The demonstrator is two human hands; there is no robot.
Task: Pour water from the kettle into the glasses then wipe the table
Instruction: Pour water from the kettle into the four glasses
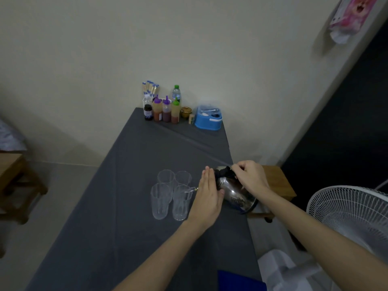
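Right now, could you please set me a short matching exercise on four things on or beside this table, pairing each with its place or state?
Things:
1. kettle
2. blue container
3. glasses
4. white fan

Places or states:
A. far end of the table, near the wall
B. off the table's right side
C. tilted, spout toward a glass
D. clustered four together, upright

Pairs: 1-C, 2-A, 3-D, 4-B

steel kettle (235, 193) tilts left, spout over the near right glass (181, 203); four clear glasses stand clustered on the grey table (117, 206).
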